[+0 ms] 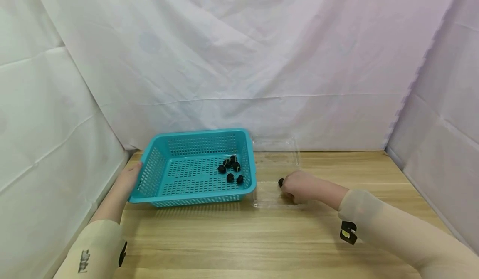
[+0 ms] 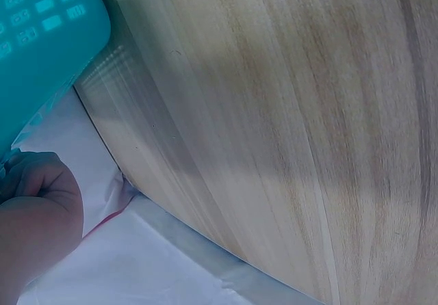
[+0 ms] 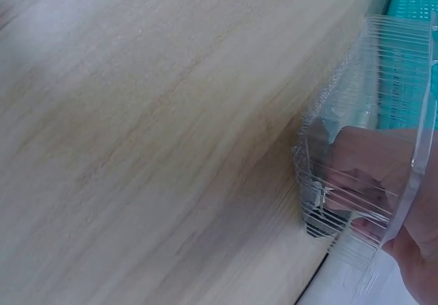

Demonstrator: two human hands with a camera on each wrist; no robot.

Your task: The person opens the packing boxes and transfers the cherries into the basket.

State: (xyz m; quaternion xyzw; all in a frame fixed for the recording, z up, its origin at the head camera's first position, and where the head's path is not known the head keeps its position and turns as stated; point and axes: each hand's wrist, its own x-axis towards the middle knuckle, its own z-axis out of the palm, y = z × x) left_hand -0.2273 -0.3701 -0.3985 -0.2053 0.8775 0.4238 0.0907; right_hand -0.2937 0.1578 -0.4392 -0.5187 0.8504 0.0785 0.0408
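My left hand [image 1: 129, 176] grips the left rim of a turquoise plastic basket [image 1: 200, 198]; its curled fingers show at the basket's edge in the left wrist view. Several small dark round pieces [image 1: 222, 169] with thin pale strands lie in the basket's right part. My right hand [image 1: 300, 186] reaches down into a clear plastic box [image 3: 404, 209] beside the basket. Through the box wall, its bent fingers pinch a dark piece with a pale strand [image 3: 320, 221] close to the box floor. Another dark round piece [image 1: 281, 182] shows just left of this hand in the head view.
The box's clear lid [image 1: 277, 152] stands folded back at the rear, near the white cloth wall [image 1: 239, 62]. White cloth also bounds the left and right sides. Both containers stand on a wood-grain table [image 1: 224, 241], towards its back edge.
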